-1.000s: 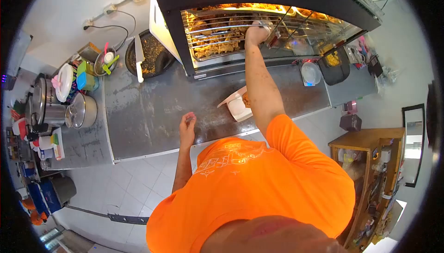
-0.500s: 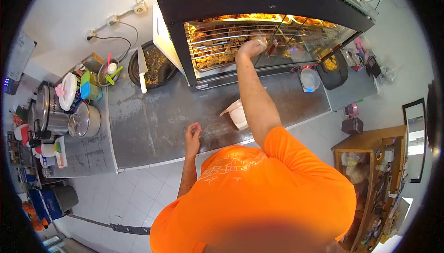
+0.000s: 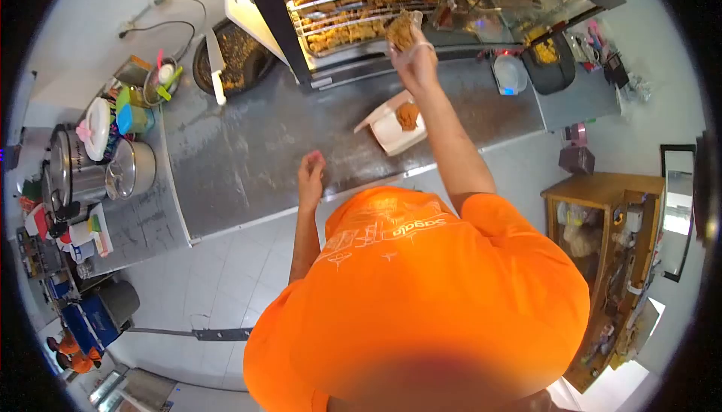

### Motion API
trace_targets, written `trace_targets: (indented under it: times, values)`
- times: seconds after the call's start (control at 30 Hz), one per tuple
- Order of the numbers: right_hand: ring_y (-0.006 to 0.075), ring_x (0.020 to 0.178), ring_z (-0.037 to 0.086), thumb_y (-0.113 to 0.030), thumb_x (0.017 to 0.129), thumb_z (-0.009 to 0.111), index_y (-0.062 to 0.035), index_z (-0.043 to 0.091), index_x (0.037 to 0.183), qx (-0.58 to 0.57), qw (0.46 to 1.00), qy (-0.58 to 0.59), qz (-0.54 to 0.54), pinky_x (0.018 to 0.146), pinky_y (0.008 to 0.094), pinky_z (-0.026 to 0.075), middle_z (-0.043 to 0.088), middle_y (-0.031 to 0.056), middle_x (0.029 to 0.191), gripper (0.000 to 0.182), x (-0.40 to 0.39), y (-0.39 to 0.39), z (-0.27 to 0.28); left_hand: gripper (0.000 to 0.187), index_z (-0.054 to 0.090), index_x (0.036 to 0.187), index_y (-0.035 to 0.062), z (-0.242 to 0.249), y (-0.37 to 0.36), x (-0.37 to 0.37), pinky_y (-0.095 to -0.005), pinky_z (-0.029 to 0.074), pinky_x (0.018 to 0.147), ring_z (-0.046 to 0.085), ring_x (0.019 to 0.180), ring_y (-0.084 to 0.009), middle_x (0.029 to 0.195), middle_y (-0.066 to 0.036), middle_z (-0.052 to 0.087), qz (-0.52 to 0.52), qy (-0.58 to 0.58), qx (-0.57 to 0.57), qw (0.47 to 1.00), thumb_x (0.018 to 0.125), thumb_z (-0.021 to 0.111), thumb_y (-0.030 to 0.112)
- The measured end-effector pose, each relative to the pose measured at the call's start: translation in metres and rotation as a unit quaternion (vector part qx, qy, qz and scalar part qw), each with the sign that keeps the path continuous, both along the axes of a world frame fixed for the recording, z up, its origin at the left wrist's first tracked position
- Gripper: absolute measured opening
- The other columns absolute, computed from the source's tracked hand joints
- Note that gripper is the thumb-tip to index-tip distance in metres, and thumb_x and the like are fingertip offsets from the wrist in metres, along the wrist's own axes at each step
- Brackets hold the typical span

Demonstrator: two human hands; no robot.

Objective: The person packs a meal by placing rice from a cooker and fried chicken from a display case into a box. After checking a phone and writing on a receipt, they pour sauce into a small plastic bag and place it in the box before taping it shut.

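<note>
My right hand (image 3: 418, 64), with clear plastic about its fingers, grips a golden-brown piece of fried chicken (image 3: 400, 32) at the front opening of the lit food warmer (image 3: 304, 75). Behind it, wire racks in the warmer carry more fried pieces (image 3: 350, 33). Below that hand an open white paper box (image 3: 387, 132) sits on the counter, with a brown fried piece (image 3: 407, 116) inside. My left hand (image 3: 309, 183) is over the counter's front part, fingers curled together. Something small and pink (image 3: 316, 158) shows at its fingertips; I cannot make out what it is.
A knife (image 3: 215, 66) lies across a dark basin of crumbs (image 3: 244, 62) left of the warmer. Pots (image 3: 135, 167) and containers stand farther left. On the right are a clear tub (image 3: 510, 75) and a black tray (image 3: 553, 73) with yellow food. The metal counter (image 3: 248, 156) spans between them.
My right hand has come out of the warmer toward me with a piece of fried chicken. The view has shifted, and the piece inside the box now shows. My left hand stays over the counter.
</note>
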State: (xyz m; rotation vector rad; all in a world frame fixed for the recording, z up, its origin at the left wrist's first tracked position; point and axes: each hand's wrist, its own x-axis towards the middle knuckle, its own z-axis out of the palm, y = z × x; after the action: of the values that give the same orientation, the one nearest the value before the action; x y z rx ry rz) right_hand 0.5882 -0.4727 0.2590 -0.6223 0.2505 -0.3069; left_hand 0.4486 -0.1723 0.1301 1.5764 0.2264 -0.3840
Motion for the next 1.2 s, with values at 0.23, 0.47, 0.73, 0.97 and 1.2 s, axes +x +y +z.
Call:
trace_targets:
  times: [0.23, 0.47, 0.73, 0.97, 1.2]
  values:
    - [0.0158, 0.088, 0.061, -0.024, 0.084, 0.067, -0.0035, 0.059, 0.115, -0.335, 0.856, 0.227, 0.322, 0.073, 0.0306, 0.051, 0.062, 0.0095, 0.108, 0.038, -0.146, -0.064, -0.057, 0.027, 0.058, 0.112, 0.0056, -0.018, -0.007, -0.004, -0.0271, 0.044, 0.077, 0.056, 0.096, -0.0143, 0.105, -0.006, 0.062, -0.051, 0.031, 0.013, 0.998, 0.090, 0.057, 0.022]
    - [0.0266, 0.082, 0.066, -0.028, 0.078, 0.072, -0.0002, 0.065, 0.096, -0.682, 0.698, 0.217, 0.035, 0.071, 0.0351, 0.050, 0.068, 0.0150, 0.085, 0.034, -0.157, -0.046, -0.154, 0.032, 0.057, 0.114, 0.0023, -0.004, -0.036, 0.010, -0.0315, 0.044, 0.088, 0.057, 0.100, -0.0196, 0.108, -0.012, 0.062, -0.118, -0.014, 0.038, 0.992, 0.090, 0.058, 0.024]
    - [0.0346, 0.089, 0.063, -0.033, 0.083, 0.057, -0.0119, 0.063, 0.109, -0.748, 0.601, 0.273, 0.072, 0.077, 0.0424, 0.047, 0.066, 0.0174, 0.092, 0.033, -0.107, -0.051, -0.137, 0.031, 0.057, 0.114, 0.0018, -0.017, -0.052, 0.007, -0.0302, 0.045, 0.087, 0.058, 0.099, -0.0188, 0.107, -0.013, 0.063, -0.188, -0.020, 0.049, 0.981, 0.090, 0.059, 0.022]
    - [0.0320, 0.076, 0.065, -0.035, 0.079, 0.065, -0.0063, 0.065, 0.096, -0.730, 0.582, 0.354, -0.059, 0.070, 0.0411, 0.051, 0.067, 0.0144, 0.085, 0.034, -0.078, -0.027, -0.217, 0.030, 0.056, 0.113, 0.0016, -0.016, -0.057, -0.002, -0.0278, 0.046, 0.083, 0.059, 0.095, -0.0168, 0.104, -0.011, 0.063, -0.197, -0.035, 0.032, 0.979, 0.091, 0.058, 0.022]
    - [0.0126, 0.051, 0.058, -0.019, 0.079, 0.069, -0.0030, 0.064, 0.087, -0.373, 0.898, 0.228, -0.048, 0.046, 0.0287, 0.047, 0.063, 0.0090, 0.075, 0.019, -0.092, -0.021, -0.184, 0.031, 0.056, 0.116, 0.0058, -0.026, -0.046, -0.002, -0.0255, 0.045, 0.074, 0.057, 0.089, -0.0139, 0.104, -0.007, 0.062, -0.140, 0.019, 0.026, 0.990, 0.092, 0.058, 0.024]
